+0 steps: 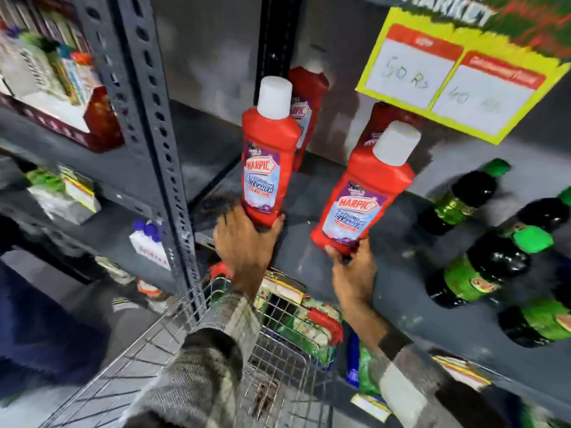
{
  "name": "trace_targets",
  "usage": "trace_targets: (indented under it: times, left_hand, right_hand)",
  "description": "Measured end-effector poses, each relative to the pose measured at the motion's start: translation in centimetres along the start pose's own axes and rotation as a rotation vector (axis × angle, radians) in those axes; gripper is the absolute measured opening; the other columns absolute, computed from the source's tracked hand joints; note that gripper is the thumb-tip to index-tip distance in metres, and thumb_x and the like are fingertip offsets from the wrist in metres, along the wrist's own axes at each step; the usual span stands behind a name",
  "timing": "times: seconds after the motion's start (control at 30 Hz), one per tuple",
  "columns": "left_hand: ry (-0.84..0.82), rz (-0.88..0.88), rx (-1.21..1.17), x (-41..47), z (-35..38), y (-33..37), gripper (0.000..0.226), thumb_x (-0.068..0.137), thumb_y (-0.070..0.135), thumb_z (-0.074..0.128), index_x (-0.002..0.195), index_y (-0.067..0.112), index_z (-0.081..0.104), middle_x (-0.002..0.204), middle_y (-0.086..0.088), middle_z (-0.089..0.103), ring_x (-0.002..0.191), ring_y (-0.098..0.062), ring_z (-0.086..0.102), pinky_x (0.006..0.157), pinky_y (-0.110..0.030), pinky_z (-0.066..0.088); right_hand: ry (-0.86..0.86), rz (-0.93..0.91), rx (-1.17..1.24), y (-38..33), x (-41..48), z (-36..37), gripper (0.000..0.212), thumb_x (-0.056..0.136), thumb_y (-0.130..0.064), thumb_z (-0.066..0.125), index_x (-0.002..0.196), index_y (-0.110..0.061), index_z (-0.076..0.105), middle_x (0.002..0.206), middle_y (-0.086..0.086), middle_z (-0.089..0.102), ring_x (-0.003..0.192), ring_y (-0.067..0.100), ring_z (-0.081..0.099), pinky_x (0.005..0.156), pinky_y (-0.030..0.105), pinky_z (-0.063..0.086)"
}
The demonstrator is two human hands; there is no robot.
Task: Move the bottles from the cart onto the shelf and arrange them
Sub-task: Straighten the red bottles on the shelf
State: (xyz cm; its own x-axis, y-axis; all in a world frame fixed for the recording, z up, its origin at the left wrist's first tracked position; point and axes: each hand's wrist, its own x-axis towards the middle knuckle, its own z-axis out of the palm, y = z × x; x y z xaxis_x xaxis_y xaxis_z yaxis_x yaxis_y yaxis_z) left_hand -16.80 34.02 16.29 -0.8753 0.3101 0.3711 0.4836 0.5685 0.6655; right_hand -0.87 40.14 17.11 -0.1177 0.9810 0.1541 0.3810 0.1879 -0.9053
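Note:
My left hand (245, 242) grips the base of a red Harpic bottle (268, 156) with a white cap, held upright over the dark shelf (309, 193). In my right hand (352, 270) is a second red Harpic bottle (361, 193), tilted right, also held by its base. Two more red Harpic bottles stand at the back of the shelf, one (307, 97) behind the left bottle and one (380, 125) behind the right one. The wire cart (191, 344) sits below my arms with packets and goods inside.
Several dark bottles with green caps (482, 261) stand on the shelf at the right. A yellow price sign (457, 78) hangs above them. A perforated metal upright (154, 125) divides this bay from the left shelves, which hold boxes and packets.

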Motion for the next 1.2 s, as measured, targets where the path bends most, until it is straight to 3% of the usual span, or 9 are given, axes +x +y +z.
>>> trace_targets:
  times: [0.33,0.73,0.8,0.9,0.97,1.0,1.07,1.13,1.2]
  left_hand:
    - [-0.083,0.057,0.026,-0.1,0.0,-0.3,0.093,0.081,0.075,0.052,0.14,0.004,0.043,0.136,-0.016,0.058,0.125,-0.033,0.053,0.104,-0.046,0.043]
    - [-0.115,0.066,0.027,-0.1,-0.1,-0.2,0.096,0.083,0.074,0.051,0.144,0.002,0.037,0.139,-0.021,0.055,0.128,-0.036,0.051,0.108,-0.048,0.041]
    - [-0.124,0.061,-0.003,0.0,-0.3,-0.4,0.099,0.08,0.074,0.055,0.143,0.0,0.039,0.137,-0.023,0.057,0.126,-0.038,0.052,0.107,-0.046,0.042]
    - [-0.124,-0.005,-0.252,-0.5,-1.2,-0.1,0.091,0.072,0.073,0.063,0.125,0.0,0.054,0.124,-0.024,0.061,0.115,-0.04,0.057,0.098,-0.044,0.046]
    - [-0.05,-0.05,-0.423,-2.1,-2.7,0.5,0.089,0.076,0.063,0.068,0.132,-0.003,0.048,0.134,-0.026,0.053,0.127,-0.04,0.049,0.111,-0.038,0.038]
    - [-0.008,-0.034,-0.469,-3.7,-3.6,1.2,0.086,0.081,0.053,0.071,0.139,-0.004,0.042,0.141,-0.027,0.047,0.134,-0.037,0.043,0.117,-0.028,0.03]
    - [0.059,0.042,-0.536,-7.4,-5.3,3.3,0.075,0.087,0.035,0.073,0.143,-0.001,0.041,0.14,-0.026,0.045,0.133,-0.031,0.042,0.113,-0.01,0.024]
    - [0.048,0.113,-0.599,-11.2,-5.7,6.1,0.063,0.087,0.026,0.074,0.138,-0.001,0.048,0.13,-0.027,0.049,0.124,-0.031,0.046,0.109,-0.01,0.026]
    - [-0.067,0.185,-0.688,-14.6,-4.7,9.3,0.056,0.086,0.019,0.074,0.134,0.001,0.052,0.125,-0.021,0.05,0.12,-0.03,0.05,0.11,-0.02,0.034]
  right_hand:
    - [-0.045,0.078,0.029,-0.3,0.1,-0.2,0.052,0.082,-0.009,0.073,0.128,-0.023,0.054,0.116,0.001,0.071,0.105,0.02,0.066,0.093,0.027,0.046]
    - [-0.04,0.119,-0.004,-0.7,0.2,-0.6,0.052,0.086,-0.006,0.068,0.132,-0.02,0.051,0.122,0.004,0.069,0.102,0.014,0.061,0.089,0.022,0.041]
    - [-0.048,0.109,-0.03,-0.6,0.1,-0.8,0.048,0.086,-0.001,0.065,0.128,-0.019,0.051,0.117,0.003,0.071,0.105,0.021,0.065,0.086,0.022,0.042]
    - [-0.058,0.117,0.025,0.1,-0.6,-2.2,0.071,0.084,0.011,0.053,0.141,-0.029,0.041,0.113,-0.008,0.066,0.11,0.023,0.067,0.083,0.021,0.045]
    - [-0.072,0.118,0.132,0.7,-1.8,-3.4,0.081,0.086,0.012,0.055,0.153,-0.023,0.027,0.133,-0.002,0.057,0.113,0.014,0.063,0.086,0.009,0.044]
    - [-0.063,0.101,0.156,1.0,-2.6,-4.5,0.078,0.088,0.011,0.057,0.153,-0.019,0.026,0.139,0.002,0.054,0.111,0.005,0.06,0.086,0.002,0.042]
    - [-0.017,0.018,0.157,1.7,-4.4,-6.9,0.067,0.091,0.005,0.058,0.15,-0.017,0.034,0.136,0.004,0.056,0.109,-0.006,0.055,0.086,-0.002,0.04]
    - [0.056,-0.073,0.169,2.4,-6.0,-9.7,0.054,0.093,-0.002,0.059,0.143,-0.018,0.046,0.127,0.005,0.061,0.114,0.003,0.059,0.089,0.006,0.044]
    - [0.143,-0.141,0.158,3.5,-6.8,-13.0,0.044,0.095,-0.01,0.06,0.137,-0.02,0.051,0.118,0.004,0.062,0.113,0.013,0.061,0.092,0.021,0.049]
